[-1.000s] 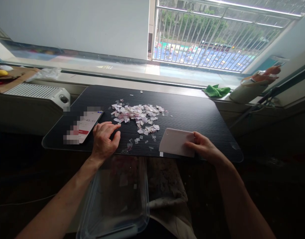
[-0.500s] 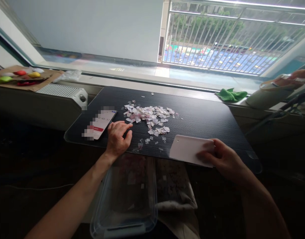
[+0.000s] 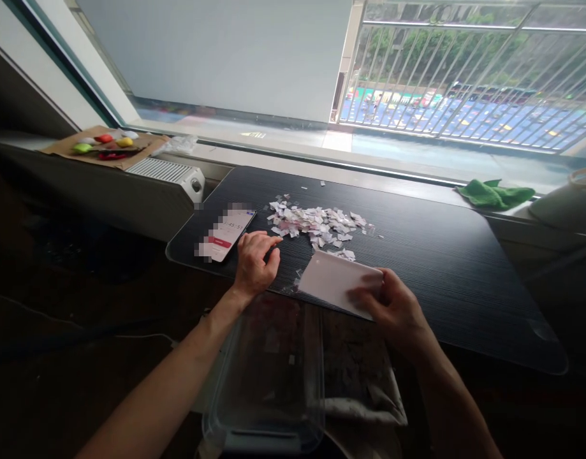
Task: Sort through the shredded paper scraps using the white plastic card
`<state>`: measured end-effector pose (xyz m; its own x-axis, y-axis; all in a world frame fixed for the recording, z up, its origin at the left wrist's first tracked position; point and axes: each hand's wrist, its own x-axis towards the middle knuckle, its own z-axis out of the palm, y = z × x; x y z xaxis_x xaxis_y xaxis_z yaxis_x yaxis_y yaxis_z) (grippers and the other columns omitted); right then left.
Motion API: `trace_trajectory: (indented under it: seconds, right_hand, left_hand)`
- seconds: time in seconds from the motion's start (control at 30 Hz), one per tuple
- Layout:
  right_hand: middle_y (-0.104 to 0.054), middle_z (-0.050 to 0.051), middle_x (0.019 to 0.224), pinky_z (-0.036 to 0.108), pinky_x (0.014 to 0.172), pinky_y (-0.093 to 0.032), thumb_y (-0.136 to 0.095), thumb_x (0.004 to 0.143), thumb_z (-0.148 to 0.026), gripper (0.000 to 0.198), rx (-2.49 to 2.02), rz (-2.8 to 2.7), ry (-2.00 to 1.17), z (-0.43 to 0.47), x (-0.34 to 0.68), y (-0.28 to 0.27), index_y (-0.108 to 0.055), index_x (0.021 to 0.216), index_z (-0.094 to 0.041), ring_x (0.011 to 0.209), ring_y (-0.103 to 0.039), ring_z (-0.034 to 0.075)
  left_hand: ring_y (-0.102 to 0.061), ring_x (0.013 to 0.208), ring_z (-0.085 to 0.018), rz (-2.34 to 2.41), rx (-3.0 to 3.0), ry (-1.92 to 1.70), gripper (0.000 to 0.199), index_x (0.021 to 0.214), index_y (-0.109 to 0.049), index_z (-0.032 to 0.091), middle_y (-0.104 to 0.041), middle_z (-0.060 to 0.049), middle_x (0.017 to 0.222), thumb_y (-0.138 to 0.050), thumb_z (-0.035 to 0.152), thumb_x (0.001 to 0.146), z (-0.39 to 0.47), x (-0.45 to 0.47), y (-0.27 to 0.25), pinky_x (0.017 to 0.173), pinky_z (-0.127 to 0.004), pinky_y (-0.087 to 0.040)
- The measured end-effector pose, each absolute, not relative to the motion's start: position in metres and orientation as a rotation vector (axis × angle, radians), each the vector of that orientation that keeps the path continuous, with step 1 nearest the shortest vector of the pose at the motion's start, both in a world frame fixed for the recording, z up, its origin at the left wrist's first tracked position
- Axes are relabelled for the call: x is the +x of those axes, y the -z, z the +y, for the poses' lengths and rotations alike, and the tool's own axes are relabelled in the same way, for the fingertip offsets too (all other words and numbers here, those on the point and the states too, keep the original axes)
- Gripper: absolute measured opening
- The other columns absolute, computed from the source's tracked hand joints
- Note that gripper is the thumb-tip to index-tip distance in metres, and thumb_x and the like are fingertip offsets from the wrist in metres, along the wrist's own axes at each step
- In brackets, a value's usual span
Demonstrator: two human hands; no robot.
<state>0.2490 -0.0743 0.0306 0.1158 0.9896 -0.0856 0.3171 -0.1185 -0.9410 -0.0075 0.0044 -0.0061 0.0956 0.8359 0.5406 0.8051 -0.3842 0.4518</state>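
A loose pile of small torn paper pieces (image 3: 316, 223) lies on the dark wood-grain table (image 3: 417, 287). In my right hand (image 3: 400, 303) is a thin, flat white plastic scraper (image 3: 338, 280), gripped at its right end between thumb and fingers. Its left part covers the pile's near edge and some scraps by the table's front. My left hand (image 3: 257, 258) rests loosely curled at the table's front edge, thumb apart from the fingers, with nothing visible in it. Just left of that hand lies a phone (image 3: 228, 239) with a lit timer screen, partly blurred out.
Below the table edge is a clear plastic bin (image 3: 264, 440) with a few scraps inside. A green cloth (image 3: 493, 194) and a pale container (image 3: 567, 201) sit on the sill at right. A radiator (image 3: 178, 175) and a cardboard sheet (image 3: 63, 146) with colourful items are at left.
The scraper in my right hand has moved left, across scraps near the table's front edge. My left hand keeps its place beside the phone. The view has shifted, so the scene sits further right.
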Motion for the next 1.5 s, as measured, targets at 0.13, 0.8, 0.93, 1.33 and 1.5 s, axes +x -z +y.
trace_trajectory:
  seconds: [0.13, 0.8, 0.93, 1.33, 1.5]
  right_hand:
    - [-0.066, -0.001, 0.073, 0.030, 0.059, -0.050, -0.067, 0.074, -0.037, 0.028, -1.622, -1.300, -0.943, -0.068, 0.251, -0.027, -0.057, 0.094, -0.021, 0.063, -0.062, 0.017]
    - [-0.068, 0.001, 0.077, 0.028, 0.056, -0.048, -0.066, 0.075, -0.040, 0.026, -1.568, -1.278, -1.195, -0.071, 0.243, -0.016, -0.057, 0.090, -0.021, 0.068, -0.062, 0.019]
    - [-0.068, -0.002, 0.072, 0.026, 0.054, -0.047, -0.062, 0.083, -0.033, 0.020, -1.595, -1.518, -0.863, -0.095, 0.225, -0.032, -0.059, 0.100, -0.023, 0.058, -0.061, 0.016]
    - [-0.070, 0.002, 0.074, 0.029, 0.055, -0.052, -0.074, 0.071, -0.054, 0.050, -1.913, -0.949, -0.483, -0.148, 0.270, -0.037, -0.063, 0.107, -0.021, 0.063, -0.066, 0.021]
    - [-0.070, 0.002, 0.076, 0.032, 0.060, -0.054, -0.076, 0.067, -0.052, 0.053, -1.867, -0.771, -0.700, -0.146, 0.267, -0.024, -0.058, 0.106, -0.021, 0.067, -0.067, 0.023]
  left_hand:
    - [-0.058, 0.111, -0.026, 1.713, 2.298, -1.198, 0.024, 0.100, -0.067, 0.020, -0.071, -0.007, 0.099, -0.047, 0.025, 0.089, 0.005, -0.008, 0.007, 0.105, -0.047, -0.039]
    - [-0.060, 0.108, -0.025, 1.685, 2.321, -1.254, 0.021, 0.098, -0.068, 0.021, -0.072, -0.005, 0.098, -0.049, 0.023, 0.088, 0.007, -0.009, 0.010, 0.102, -0.045, -0.043]
    - [-0.060, 0.108, -0.025, 1.684, 2.320, -1.272, 0.022, 0.098, -0.068, 0.021, -0.072, -0.006, 0.097, -0.049, 0.023, 0.088, 0.007, -0.009, 0.010, 0.102, -0.045, -0.043]
    - [-0.060, 0.107, -0.026, 1.646, 2.317, -1.299, 0.021, 0.097, -0.067, 0.020, -0.072, -0.006, 0.096, -0.048, 0.025, 0.088, 0.007, -0.011, 0.010, 0.101, -0.045, -0.043]
    - [-0.060, 0.107, -0.026, 1.644, 2.315, -1.335, 0.023, 0.097, -0.068, 0.019, -0.072, -0.007, 0.095, -0.048, 0.026, 0.089, 0.008, -0.011, 0.011, 0.100, -0.046, -0.044]
